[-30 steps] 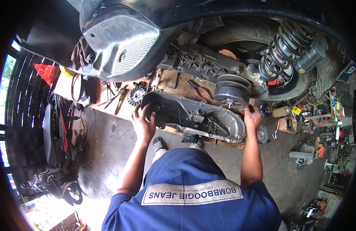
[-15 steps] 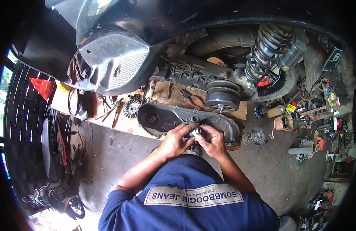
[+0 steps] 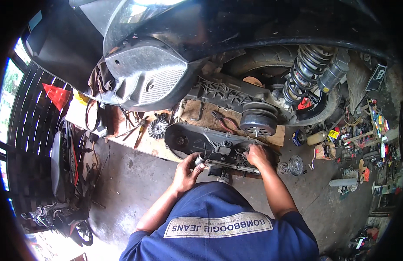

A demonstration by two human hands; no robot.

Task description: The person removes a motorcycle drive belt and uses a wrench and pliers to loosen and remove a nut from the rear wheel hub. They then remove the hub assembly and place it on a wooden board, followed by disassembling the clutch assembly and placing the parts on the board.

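My left hand [image 3: 187,173] is closed on a small grey metal cylinder [image 3: 199,161], held at the near edge of a dark engine cover [image 3: 177,152]. This long cover lies with its hollow inside facing up. Over its right part is my right hand [image 3: 259,155], fingers bent down and drawn together at a round recess; what they grip, if anything, is hidden. Just beyond the cover, red-handled pliers [image 3: 225,122] and a hex key [image 3: 198,112] rest on cardboard. Left of it sits a finned fan wheel [image 3: 158,127].
A scooter's engine case [image 3: 227,90], round clutch drum [image 3: 258,124], shock spring [image 3: 306,74] and rear tyre [image 3: 258,63] stand beyond. Screwdrivers [image 3: 141,129] and a belt [image 3: 92,115] lie left. A metal disc [image 3: 296,165] is on the floor; cluttered parts [image 3: 362,139] line the right.
My hands, together over the middle of the cover before, have parted. The left has moved left and nearer with the metal cylinder; the right has moved right, down onto the cover. The view has shifted slightly.
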